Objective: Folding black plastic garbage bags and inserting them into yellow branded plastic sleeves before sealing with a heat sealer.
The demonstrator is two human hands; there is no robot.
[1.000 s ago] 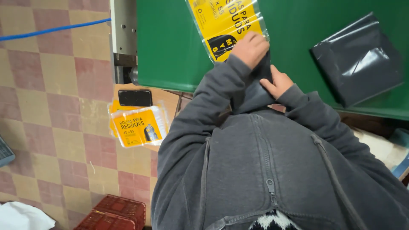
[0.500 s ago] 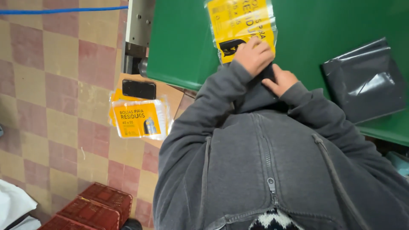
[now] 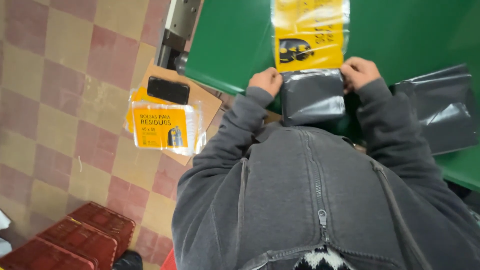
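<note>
A folded stack of dark grey plastic bags (image 3: pixel 312 95) lies at the near edge of the green table (image 3: pixel 230 45), its far end at the mouth of a clear sleeve with a yellow printed label (image 3: pixel 310 35). My left hand (image 3: pixel 266 81) grips the stack's left corner. My right hand (image 3: pixel 359 72) grips its right corner, where the sleeve's opening meets the stack. Both sleeves are grey.
A second dark grey bag pile (image 3: pixel 440 112) lies on the table to the right. On a brown board (image 3: pixel 200 100) to the left sit yellow-labelled packs (image 3: pixel 165 127) and a black phone (image 3: pixel 168 90). Red crates (image 3: pixel 75 240) stand on the checkered floor. A grey metal machine part (image 3: pixel 179 25) adjoins the table.
My hands have moved apart from the middle of the stack to its two corners. The grey stack now shows fully below the yellow sleeve. The view has shifted.
</note>
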